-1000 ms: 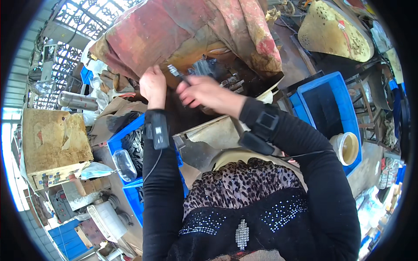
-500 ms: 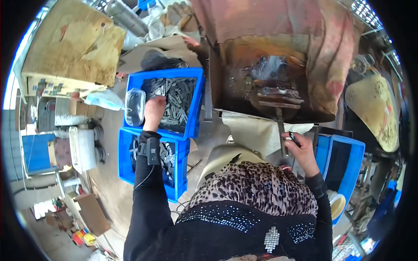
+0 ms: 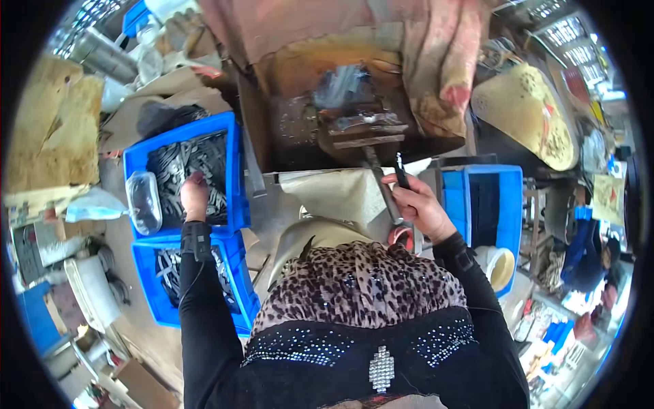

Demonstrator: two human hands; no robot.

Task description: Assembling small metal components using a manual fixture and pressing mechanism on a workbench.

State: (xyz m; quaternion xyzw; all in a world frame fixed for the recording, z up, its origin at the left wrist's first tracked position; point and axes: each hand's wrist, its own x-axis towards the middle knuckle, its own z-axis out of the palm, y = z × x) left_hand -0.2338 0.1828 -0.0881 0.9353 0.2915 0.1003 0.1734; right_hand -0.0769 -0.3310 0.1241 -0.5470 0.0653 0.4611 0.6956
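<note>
My left hand (image 3: 195, 198) is over the upper blue bin (image 3: 236, 170), its fingers closed among grey metal strips (image 3: 197, 163); what they pinch, if anything, is hidden. In my right hand (image 3: 424, 210), a slim dark metal piece (image 3: 402, 174) with a shiny tip is gripped between thumb and fingers, pointing away from me. Just left of that hand, a metal bar (image 3: 383, 184) slopes down from the machine's work area (image 3: 368, 129), which sits within a dark, rusty-looking housing. Whether the hand touches the bar I cannot tell.
A lower blue bin (image 3: 146, 290) with more metal parts stands at left. A clear plastic container (image 3: 144, 203) rests on the upper bin's rim. To the right are another blue bin (image 3: 507, 211) and a cream bucket (image 3: 501, 266). Reddish cloth (image 3: 453, 54) drapes over the housing.
The whole view has swung, shifting the scene leftward. My right hand has raised the dark piece so its tip points up and away. My left hand stays over the upper bin.
</note>
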